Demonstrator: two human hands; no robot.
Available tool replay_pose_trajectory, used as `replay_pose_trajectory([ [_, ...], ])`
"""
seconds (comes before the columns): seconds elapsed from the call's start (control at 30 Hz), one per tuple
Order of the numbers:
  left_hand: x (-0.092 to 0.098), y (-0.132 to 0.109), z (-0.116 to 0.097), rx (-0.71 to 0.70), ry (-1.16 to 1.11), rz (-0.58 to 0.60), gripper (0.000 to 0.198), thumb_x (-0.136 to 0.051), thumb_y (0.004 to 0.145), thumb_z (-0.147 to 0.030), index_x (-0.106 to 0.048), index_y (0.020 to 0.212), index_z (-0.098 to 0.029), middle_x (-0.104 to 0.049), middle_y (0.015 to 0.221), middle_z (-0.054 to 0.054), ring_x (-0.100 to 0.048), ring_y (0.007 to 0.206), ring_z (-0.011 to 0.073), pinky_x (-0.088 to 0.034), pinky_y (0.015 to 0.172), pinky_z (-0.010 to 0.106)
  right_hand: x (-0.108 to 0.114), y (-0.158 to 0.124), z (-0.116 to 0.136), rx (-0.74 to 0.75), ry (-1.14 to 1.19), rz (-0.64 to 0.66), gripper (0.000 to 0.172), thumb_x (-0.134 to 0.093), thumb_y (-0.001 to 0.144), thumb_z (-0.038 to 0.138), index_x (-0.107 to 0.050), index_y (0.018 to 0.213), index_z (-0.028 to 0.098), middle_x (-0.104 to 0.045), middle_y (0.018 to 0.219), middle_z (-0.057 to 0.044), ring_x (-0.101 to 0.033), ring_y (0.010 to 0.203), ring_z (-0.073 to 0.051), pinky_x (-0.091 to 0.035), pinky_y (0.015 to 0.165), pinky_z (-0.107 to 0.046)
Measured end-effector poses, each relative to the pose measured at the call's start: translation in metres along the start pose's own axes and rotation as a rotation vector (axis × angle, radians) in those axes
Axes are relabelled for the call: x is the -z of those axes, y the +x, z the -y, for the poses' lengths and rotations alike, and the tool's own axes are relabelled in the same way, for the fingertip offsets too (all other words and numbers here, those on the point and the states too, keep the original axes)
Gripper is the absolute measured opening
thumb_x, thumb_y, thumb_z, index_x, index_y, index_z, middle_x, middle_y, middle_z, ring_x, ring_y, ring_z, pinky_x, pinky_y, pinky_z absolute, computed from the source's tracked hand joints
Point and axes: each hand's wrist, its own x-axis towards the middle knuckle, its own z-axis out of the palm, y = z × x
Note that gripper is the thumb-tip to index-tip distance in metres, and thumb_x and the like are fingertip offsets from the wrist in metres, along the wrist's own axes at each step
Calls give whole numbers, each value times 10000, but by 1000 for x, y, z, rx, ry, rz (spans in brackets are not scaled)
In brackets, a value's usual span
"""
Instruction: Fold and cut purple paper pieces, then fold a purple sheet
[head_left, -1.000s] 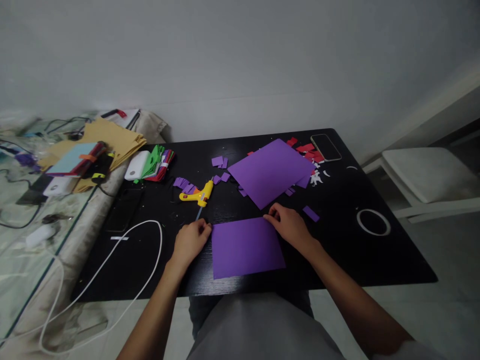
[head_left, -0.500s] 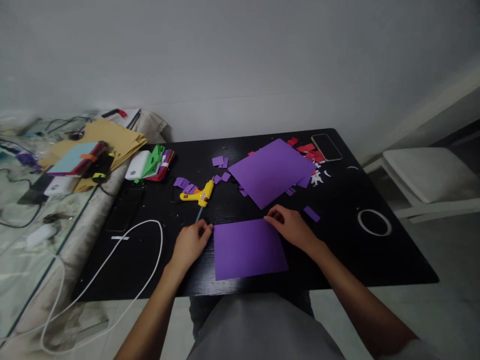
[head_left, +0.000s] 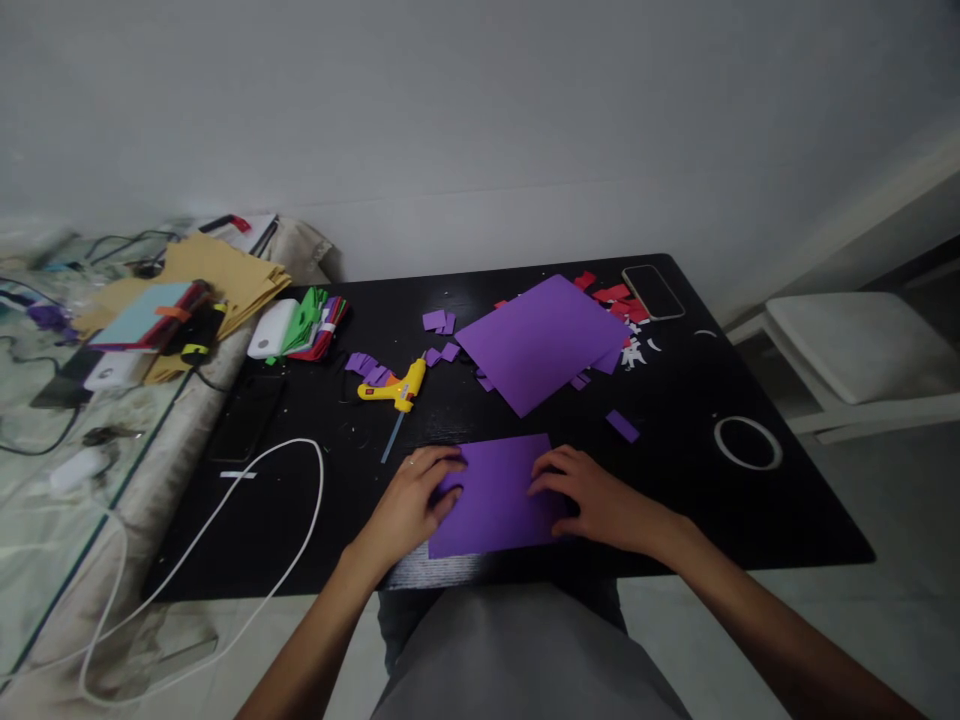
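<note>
A purple sheet of paper (head_left: 496,500) lies flat near the front edge of the black table. My left hand (head_left: 414,497) rests over its left side, fingers bent and thumb apart, gripping nothing. Over the right side, my right hand (head_left: 600,500) touches the paper with its fingertips, its thumb spread away from the fingers. Beyond them lies a larger purple sheet (head_left: 541,345), turned at an angle. A yellow glue gun (head_left: 397,390) with a clear stick in its back sits past my left hand. Small purple paper pieces (head_left: 367,367) lie behind it.
Red paper scraps (head_left: 615,293), white scraps (head_left: 634,350) and a phone (head_left: 653,292) are at the back right. A white ring (head_left: 748,443) lies at the right. A white cable (head_left: 322,480) loops over the left side, near a bundle of coloured paper (head_left: 319,325).
Both hands have moved from the sheet's far corners nearer to me and onto its sides. Their fingers have gone from pinching to spread. The sheet has barely moved.
</note>
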Motion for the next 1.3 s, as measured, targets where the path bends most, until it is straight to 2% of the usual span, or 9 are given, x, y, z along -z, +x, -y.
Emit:
replay_pose_trajectory([
  [0.23, 1, 0, 3, -5, 25, 49, 259, -651, 986, -280, -667, 1242, -240, -639, 1392, 97, -575, 1312, 265, -453, 1129, 476, -1, 4, -6, 33, 23, -15, 340, -813, 815, 179, -766, 1144, 249, -643, 1334, -66, -519, 1282, -260, -390, 1140, -443],
  [0.43, 1, 1, 4, -8, -6, 39, 255, -653, 982, -276, -672, 1234, -247, -641, 1383, 95, -577, 1305, 271, -464, 1123, 484, 2, 7, -2, 41, 6, -22, 359, -828, 790, 152, -764, 1132, 235, -662, 1302, -76, -546, 1256, -272, -407, 1126, -461],
  [0.77, 1, -1, 5, -13, -34, 41, 261, -611, 1008, -282, -678, 1260, -256, -637, 1396, 94, -579, 1308, 270, -473, 1128, 506, 4, 7, -3, 39, 39, -8, 381, -880, 777, 226, -785, 1146, 224, -663, 1295, -80, -550, 1253, -277, -421, 1139, -462],
  [0.97, 3, -1, 2, 7, -64, 49, 255, -603, 1013, -292, -694, 1248, -253, -637, 1407, 94, -573, 1322, 269, -458, 1146, 502, 7, 6, -2, 51, 49, -11, 319, -837, 808, 198, -794, 1121, 239, -676, 1289, -77, -560, 1262, -281, -432, 1138, -478],
  [1.17, 12, -4, -3, 41, -169, 49, 329, -556, 1035, -404, -679, 1303, -258, -642, 1404, 106, -574, 1336, 276, -428, 1171, 497, 2, 10, -5, 121, 80, -156, 209, -768, 863, 148, -767, 1068, 186, -735, 1130, -86, -645, 1118, -251, -504, 1034, -446],
  [1.3, 27, -1, -16, -32, -317, 73, 441, -559, 1011, -488, -643, 1357, -228, -666, 1366, 128, -619, 1274, 290, -477, 1104, 446, 2, 17, -5, 145, 134, -325, 126, -730, 894, 180, -743, 1018, 199, -760, 1040, -69, -689, 1012, -243, -541, 948, -444],
])
